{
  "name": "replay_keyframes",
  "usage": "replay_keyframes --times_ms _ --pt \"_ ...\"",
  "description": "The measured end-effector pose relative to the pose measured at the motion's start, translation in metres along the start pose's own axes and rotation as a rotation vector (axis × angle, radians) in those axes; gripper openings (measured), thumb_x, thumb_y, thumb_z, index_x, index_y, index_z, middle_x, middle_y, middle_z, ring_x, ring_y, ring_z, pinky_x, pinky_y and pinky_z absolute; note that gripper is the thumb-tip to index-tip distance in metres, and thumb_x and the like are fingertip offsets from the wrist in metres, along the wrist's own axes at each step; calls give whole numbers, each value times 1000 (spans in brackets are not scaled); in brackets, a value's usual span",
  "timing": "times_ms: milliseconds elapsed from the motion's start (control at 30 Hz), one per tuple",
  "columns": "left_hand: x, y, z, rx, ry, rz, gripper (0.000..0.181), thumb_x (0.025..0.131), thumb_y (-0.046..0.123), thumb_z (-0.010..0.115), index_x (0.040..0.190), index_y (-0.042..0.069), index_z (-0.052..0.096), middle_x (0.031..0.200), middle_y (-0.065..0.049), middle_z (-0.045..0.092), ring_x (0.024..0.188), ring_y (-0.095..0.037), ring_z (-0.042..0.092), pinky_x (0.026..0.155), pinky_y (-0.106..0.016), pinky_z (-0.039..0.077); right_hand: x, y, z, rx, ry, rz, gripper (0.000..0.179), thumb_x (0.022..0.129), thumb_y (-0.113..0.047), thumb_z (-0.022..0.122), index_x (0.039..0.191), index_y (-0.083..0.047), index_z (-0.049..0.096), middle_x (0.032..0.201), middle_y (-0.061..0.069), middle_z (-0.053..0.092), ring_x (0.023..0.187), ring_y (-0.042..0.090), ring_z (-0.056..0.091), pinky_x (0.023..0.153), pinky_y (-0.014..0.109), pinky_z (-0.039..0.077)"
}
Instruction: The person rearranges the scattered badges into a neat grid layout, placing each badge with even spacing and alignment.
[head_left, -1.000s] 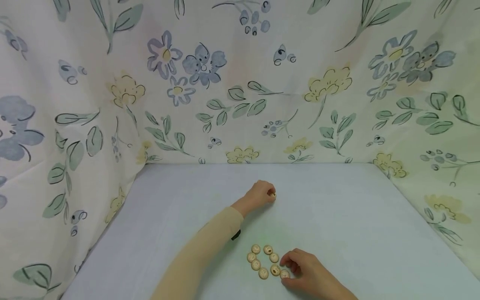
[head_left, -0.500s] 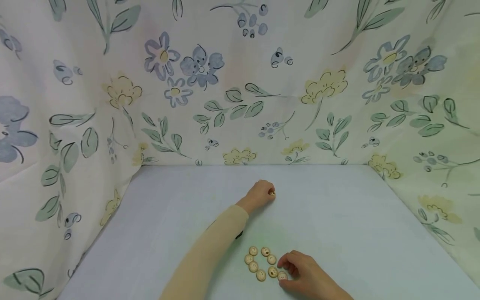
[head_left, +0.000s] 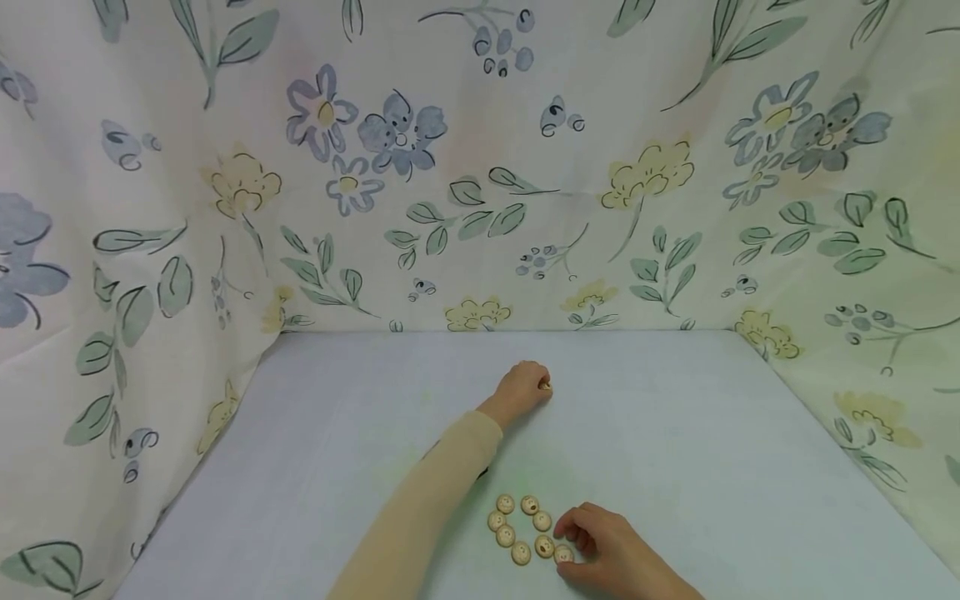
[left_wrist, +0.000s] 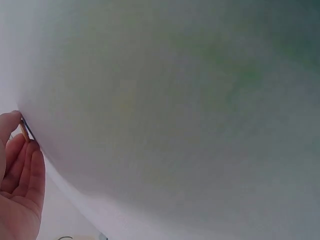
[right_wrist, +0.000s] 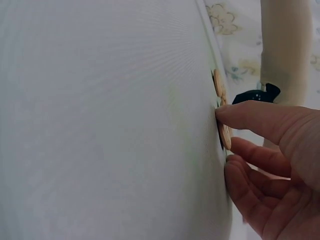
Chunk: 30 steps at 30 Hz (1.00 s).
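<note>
Far out on the table, my left hand [head_left: 522, 390] pinches a small round wooden disc [left_wrist: 24, 131] between thumb and fingers, its edge close to the table surface. Near the front, my right hand [head_left: 613, 548] holds another wooden disc [head_left: 564, 555] at its rim, thumb on one side and a finger on the other; it lies on the table. To the left of that hand, several like discs [head_left: 506, 535] form a ring-like outline with gaps. Some carry a dark spot, such as one disc [head_left: 544, 546] beside the held one. Their fine markings are too small to read.
The pale table [head_left: 675, 417] ends at a floral cloth [head_left: 480, 208] at the back, with more cloth along both sides. My left sleeve [head_left: 427, 500] crosses the table just left of the discs, and a dark band [right_wrist: 250, 96] shows at that wrist.
The head view has shifted slightly. Both hands keep nearly the same places, each still on its disc, and the ring of discs keeps its shape.
</note>
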<state>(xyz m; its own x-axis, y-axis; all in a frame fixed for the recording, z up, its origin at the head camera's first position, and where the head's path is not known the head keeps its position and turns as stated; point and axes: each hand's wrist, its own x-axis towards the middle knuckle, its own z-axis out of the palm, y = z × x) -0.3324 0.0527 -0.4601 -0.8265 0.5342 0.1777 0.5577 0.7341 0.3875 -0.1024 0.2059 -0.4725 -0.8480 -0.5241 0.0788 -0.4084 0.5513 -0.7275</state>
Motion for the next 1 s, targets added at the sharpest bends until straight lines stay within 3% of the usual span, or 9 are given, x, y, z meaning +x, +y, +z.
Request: replay_keyframes --times_ms 333,467,633,833,1000 --pt "-3 0 3 -3 20 -15 8 87 12 68 82 8 63 78 3 50 78 -13 46 73 -25 40 0 1 3 -22 29 -34 24 83 -26 78 101 -20 63 86 -15 51 76 0 48 65 21 46" --pt "-4 0 3 -14 20 -26 7 88 13 69 86 7 65 80 1 53 78 -12 47 74 -26 42 -1 1 3 -33 46 -63 24 83 -23 78 101 -19 63 86 -15 52 76 0 48 64 21 46" --pt "-5 0 4 -22 25 -27 9 87 13 70 92 6 67 84 0 58 80 -12 50 76 -26 44 -1 1 2 -26 35 -44 24 83 -23 78 101 -19 63 85 -15 51 76 0 48 64 21 46" --pt "-9 0 -1 -23 -22 -14 22 88 16 71 107 4 69 100 -5 65 97 -18 60 87 -28 46 0 -1 2 -15 21 -31 23 84 -23 77 101 -18 63 85 -14 52 76 0 48 64 21 46" --pt "-16 6 -9 -27 -86 -45 39 90 24 71 123 5 64 120 -8 64 116 -23 57 98 -30 43 0 -2 2 -15 18 -23 22 84 -23 77 100 -18 63 85 -13 51 75 0 48 63 21 46"
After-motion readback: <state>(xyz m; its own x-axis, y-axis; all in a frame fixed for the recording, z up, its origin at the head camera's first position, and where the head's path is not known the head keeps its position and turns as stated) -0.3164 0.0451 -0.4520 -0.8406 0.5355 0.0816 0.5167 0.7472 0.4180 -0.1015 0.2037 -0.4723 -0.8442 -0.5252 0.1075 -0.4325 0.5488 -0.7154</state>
